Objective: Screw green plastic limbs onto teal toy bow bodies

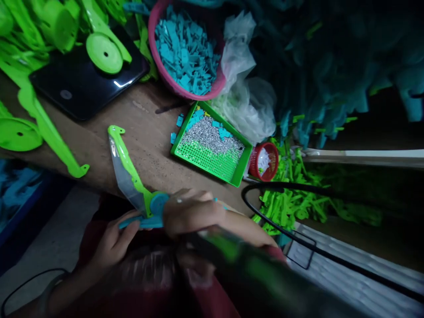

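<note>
My left hand [115, 240] is closed on a flat blue plastic part [141, 222], thumb on top, at the front edge of the table. A curved bright-green plastic arm [126, 161] with a grey blade-like strip lies against this part and reaches onto the tabletop. A round blue disc [158, 203] sits at its lower end. Beside the disc, my right hand [194, 214] is curled into a fist. From under this hand a blurred dark and green tool [245, 256] runs toward the lower right. The tool's front end is hidden.
A green perforated tray [212, 165] holds small metal pieces and blue bits. Behind are a pink tub [154, 48] of blue parts and plastic bags [251, 106]. Also present: a red basket [270, 159], a black phone [82, 99], piled green parts [291, 194] and a cable [318, 249].
</note>
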Available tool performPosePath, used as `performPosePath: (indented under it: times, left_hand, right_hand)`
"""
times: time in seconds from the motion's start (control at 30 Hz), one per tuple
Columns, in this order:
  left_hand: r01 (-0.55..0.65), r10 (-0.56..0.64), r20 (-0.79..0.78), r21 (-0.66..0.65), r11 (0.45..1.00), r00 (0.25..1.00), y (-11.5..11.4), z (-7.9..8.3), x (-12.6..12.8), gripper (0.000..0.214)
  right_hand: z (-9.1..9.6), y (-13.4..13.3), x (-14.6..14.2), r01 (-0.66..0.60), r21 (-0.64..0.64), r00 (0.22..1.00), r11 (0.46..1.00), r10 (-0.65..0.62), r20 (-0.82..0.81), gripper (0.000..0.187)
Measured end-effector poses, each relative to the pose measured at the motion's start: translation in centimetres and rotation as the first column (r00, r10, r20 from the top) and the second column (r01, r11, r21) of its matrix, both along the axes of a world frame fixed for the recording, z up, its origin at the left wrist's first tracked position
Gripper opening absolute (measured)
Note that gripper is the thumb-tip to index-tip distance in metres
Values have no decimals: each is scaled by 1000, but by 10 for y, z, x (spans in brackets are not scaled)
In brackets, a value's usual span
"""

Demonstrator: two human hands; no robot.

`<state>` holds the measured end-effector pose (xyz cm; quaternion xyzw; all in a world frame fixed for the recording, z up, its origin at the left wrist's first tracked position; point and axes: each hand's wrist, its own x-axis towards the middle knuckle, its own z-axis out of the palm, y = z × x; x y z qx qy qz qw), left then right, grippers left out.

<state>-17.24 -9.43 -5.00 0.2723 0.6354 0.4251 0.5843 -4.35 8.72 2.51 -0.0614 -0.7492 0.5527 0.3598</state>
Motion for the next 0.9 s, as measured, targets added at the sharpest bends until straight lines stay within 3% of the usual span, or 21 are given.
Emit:
performPosePath:
  times: [0.1, 0.17, 0.23, 0.37, 0.53, 0.7, 0.8, 0.9]
  left_hand:
    - [-3, 3, 21, 1, 1000, 1000, -5, -6, -1, 38]
    - [-15, 16, 19, -28, 999, 1000, -6, -6, -1, 35]
    - [-36, 38, 17, -77, 996, 999, -4, -1, -1, 35]
    - [-101, 118, 93, -171, 980, 989, 0, 11, 3, 40]
    - [-102, 140, 208, -183, 978, 968, -3, 10, 3, 43]
    - [-81, 116, 270, -139, 987, 956, -8, 0, 1, 44]
    - [-86, 115, 326, -103, 991, 938, -9, -4, 1, 45]
    - [-77, 87, 320, -46, 996, 943, -5, -1, 2, 45]
  right_hand:
    - [5, 37, 13, 264, -58, 955, 963, -269, -122, 17]
    - [-7, 59, 20, 481, -88, 861, 872, -489, -142, 21]
    - [-25, 72, 25, 592, -114, 791, 798, -602, -107, 25]
    - [-47, 76, 30, 629, -108, 773, 770, -634, -22, 34]
    - [-45, 74, 32, 553, -127, 825, 824, -563, -60, 28]
    - [-45, 78, 31, 543, -130, 838, 829, -544, 37, 28]
    - [-31, 73, 29, 559, -129, 824, 819, -566, -28, 28]
    - [1, 45, 25, 605, -156, 782, 781, -619, -69, 23]
